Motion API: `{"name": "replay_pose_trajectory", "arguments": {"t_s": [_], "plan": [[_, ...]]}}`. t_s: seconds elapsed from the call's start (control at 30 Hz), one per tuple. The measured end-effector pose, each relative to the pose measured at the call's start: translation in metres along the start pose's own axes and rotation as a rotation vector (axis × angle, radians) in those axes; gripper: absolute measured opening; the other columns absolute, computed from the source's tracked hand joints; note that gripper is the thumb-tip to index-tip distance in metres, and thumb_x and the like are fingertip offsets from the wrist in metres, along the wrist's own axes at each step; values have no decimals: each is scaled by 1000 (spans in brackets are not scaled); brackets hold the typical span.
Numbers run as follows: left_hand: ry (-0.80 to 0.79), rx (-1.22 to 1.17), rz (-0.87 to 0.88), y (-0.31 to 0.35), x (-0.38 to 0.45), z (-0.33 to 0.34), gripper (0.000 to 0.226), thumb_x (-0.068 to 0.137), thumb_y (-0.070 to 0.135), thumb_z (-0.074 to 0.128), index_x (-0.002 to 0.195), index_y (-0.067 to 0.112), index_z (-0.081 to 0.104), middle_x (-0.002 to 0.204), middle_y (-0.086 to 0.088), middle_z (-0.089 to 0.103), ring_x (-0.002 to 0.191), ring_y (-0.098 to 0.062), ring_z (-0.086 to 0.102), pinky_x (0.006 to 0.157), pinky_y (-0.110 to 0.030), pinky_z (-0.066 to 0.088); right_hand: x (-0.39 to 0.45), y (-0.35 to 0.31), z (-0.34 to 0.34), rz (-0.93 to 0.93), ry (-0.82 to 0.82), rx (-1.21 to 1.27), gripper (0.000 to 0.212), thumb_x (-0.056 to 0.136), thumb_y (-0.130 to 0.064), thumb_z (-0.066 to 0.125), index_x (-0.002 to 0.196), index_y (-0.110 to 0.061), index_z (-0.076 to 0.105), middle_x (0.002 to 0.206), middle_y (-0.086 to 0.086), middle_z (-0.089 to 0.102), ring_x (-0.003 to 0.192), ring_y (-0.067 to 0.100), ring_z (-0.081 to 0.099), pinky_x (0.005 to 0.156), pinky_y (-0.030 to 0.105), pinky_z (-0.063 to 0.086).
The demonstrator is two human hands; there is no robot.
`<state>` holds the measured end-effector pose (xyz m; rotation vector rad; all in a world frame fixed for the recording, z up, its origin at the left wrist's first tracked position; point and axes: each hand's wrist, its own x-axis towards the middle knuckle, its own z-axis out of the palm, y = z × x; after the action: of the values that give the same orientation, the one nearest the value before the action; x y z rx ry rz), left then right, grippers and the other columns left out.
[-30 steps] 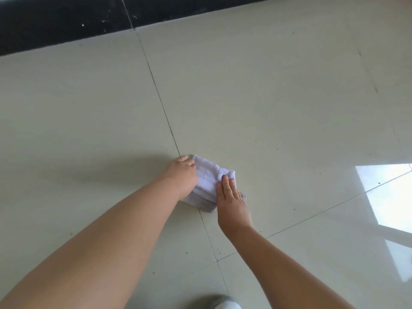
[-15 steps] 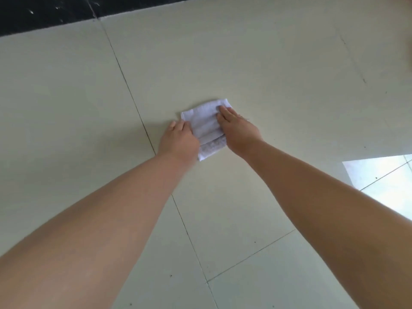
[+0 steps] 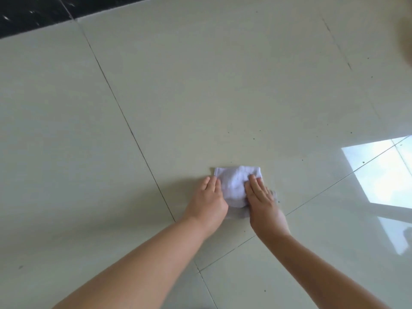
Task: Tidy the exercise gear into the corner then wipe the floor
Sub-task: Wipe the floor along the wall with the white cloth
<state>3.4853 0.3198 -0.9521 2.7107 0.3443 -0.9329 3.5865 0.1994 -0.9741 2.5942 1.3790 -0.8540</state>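
A folded white cloth lies flat on the pale tiled floor. My left hand presses on its left edge with straight fingers. Flat on the cloth's right side lies my right hand, fingers pointing away from me. Part of the cloth is hidden under both palms. No exercise gear is in view.
A black marble strip runs along the floor's far left edge. A bright window reflection shines on the tiles at the right. Small dark specks dot the floor beyond the cloth. Grout lines cross beside my arms.
Both hands have pulled the cloth back toward me from their farther reach of half a second ago. It now sits to the right of the long grout line.
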Motion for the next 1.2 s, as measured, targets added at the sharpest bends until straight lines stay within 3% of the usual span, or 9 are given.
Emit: {"name": "replay_pose_trajectory", "arguments": {"t_s": [0.07, 0.23, 0.43, 0.6, 0.7, 0.8, 0.93, 1.1, 1.2], "plan": [[82, 30, -11, 1, -11, 2, 24, 59, 24, 75, 75, 8, 81, 98, -20, 74, 96, -28, 71, 95, -34, 50, -15, -1, 5, -10, -30, -27, 51, 72, -4, 36, 119, -4, 56, 122, 13, 65, 105, 32, 67, 77, 43, 55], [74, 35, -102, -15, 25, -30, 42, 98, 8, 34, 137, -3, 45, 153, -27, 20, 145, -39, 11, 120, -43, 5, 50, 0, -42, 38, -34, 29, 59, 93, 3, 29, 148, -13, 19, 159, -4, -1, 148, 16, 8, 117, 34, 23], [227, 7, -375, -73, 64, -70, 38, 98, 8, 36, 133, 0, 51, 144, -16, 43, 139, -28, 31, 113, -34, 25, 141, -47, -82, -11, 5, 34, 55, 92, -4, 37, 145, -12, 27, 160, -4, 4, 145, 16, 19, 111, 34, 29], [229, 71, -209, -98, 2, -31, 35, 71, 10, 67, 103, -1, 71, 113, -14, 67, 114, -25, 61, 95, -25, 47, 91, -76, -40, -96, 17, 110, 56, 93, 2, 30, 147, -12, 23, 160, -2, 5, 148, 17, 6, 115, 27, 16], [272, 37, -133, -81, -27, 4, 33, 54, 15, 48, 62, 2, 78, 71, -9, 76, 70, -22, 76, 64, -24, 58, 27, -61, -3, -160, 80, 120, 58, 74, 7, 38, 128, -7, 54, 141, 7, 50, 128, 25, 51, 95, 29, 49], [253, -27, -71, -33, -36, 33, 48, 58, 10, 31, 60, 2, 78, 71, -13, 77, 69, -25, 76, 61, -31, 60, -13, -33, 17, -107, -5, 76, 52, 68, -4, 35, 117, -13, 50, 119, 5, 68, 104, 26, 68, 75, 35, 57], [261, -83, -23, -13, -10, 20, 36, 53, 7, 39, 46, 8, 74, 63, -15, 74, 66, -27, 75, 73, -30, 55, 2, -19, -6, -40, 32, 60, 57, 85, 8, 31, 140, -7, 40, 152, 6, 31, 140, 23, 34, 109, 43, 38], [237, -95, -218, -43, 18, -24, 45, 85, -5, 31, 116, -4, 64, 132, -22, 52, 132, -33, 42, 108, -36, 32, 80, -36, -47, 18, 46, 100, 52, 94, 2, 33, 144, -12, 33, 159, -3, 12, 148, 15, 9, 114, 27, 21], [262, -111, -327, -74, 20, -41, 36, 91, 0, 44, 125, -5, 54, 136, -17, 47, 134, -33, 36, 106, -38, 32, 100, -59, -49, 14, 113, 107, 52, 92, 3, 34, 143, -10, 34, 158, -2, 15, 147, 17, 11, 112, 28, 23]]}}
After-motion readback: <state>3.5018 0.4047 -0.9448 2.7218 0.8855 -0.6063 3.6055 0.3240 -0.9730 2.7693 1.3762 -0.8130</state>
